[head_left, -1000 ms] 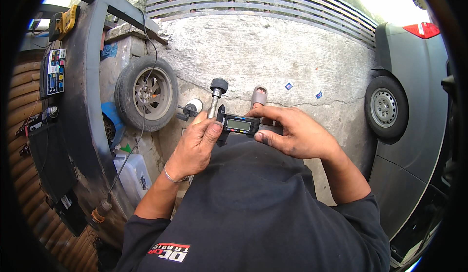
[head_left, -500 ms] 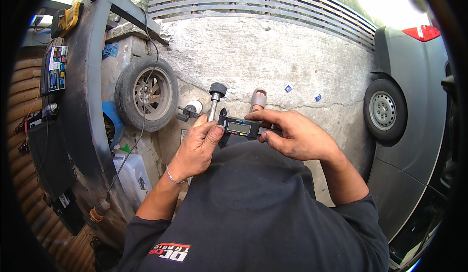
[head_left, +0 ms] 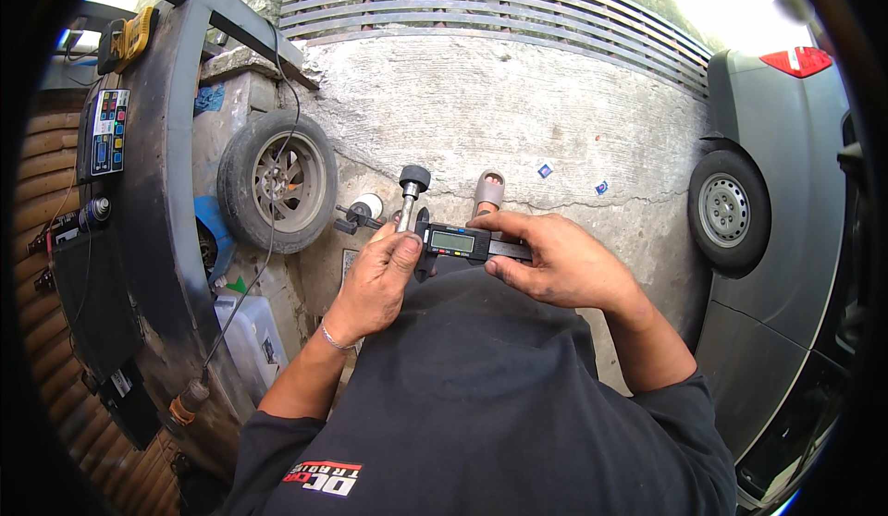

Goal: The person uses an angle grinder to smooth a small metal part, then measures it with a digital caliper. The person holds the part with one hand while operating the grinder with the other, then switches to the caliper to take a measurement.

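My left hand (head_left: 375,280) is closed round a metal rod with a round black head (head_left: 414,180), which points up and away from me. Just right of my left thumb is a black digital caliper (head_left: 453,241), its display facing up and its jaws beside the rod. I cannot tell whether the jaws touch the rod. My right hand (head_left: 578,262) pinches the caliper's right part between thumb and forefinger, and the beam (head_left: 509,251) shows between them. Both hands are in front of my dark shirt (head_left: 472,377).
A loose wheel (head_left: 277,181) leans at the left, with a cable (head_left: 270,257) crossing it. By it are a white roll-like object (head_left: 369,205) and a plastic box (head_left: 252,340). A dark workbench (head_left: 157,192) runs along the left; a grey car (head_left: 786,303) stands at right.
My right thumb and fingers have shifted slightly on the caliper, and more of its beam shows between them. The rod's black head has moved a little lower.
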The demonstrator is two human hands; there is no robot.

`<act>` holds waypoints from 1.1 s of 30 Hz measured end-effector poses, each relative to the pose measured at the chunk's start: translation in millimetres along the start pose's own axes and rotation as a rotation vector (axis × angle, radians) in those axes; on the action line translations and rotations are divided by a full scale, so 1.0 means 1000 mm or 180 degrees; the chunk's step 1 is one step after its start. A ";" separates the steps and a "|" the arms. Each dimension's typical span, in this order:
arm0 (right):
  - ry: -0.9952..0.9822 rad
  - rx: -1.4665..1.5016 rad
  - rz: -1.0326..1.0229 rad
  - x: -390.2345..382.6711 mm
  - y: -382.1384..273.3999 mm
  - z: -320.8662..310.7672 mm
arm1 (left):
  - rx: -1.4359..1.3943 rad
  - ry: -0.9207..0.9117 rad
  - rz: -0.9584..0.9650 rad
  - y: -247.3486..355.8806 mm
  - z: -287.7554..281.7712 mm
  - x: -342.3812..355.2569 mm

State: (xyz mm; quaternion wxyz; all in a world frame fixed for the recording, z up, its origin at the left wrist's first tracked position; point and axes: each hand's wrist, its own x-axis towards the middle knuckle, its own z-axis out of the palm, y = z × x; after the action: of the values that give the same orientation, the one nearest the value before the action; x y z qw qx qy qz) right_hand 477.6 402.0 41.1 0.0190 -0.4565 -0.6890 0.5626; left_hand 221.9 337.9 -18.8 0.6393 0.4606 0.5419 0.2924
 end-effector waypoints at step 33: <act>-0.0203 0.0455 -0.0126 0.002 0.015 0.011 | -0.0802 -0.0025 -0.0509 0.004 0.015 -0.013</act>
State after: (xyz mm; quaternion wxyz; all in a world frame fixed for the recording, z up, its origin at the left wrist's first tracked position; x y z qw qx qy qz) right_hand 479.3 394.7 24.2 0.0407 -0.4220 -0.6562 0.6242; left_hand 234.1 324.1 -9.5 0.7154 0.3331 0.5335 0.3045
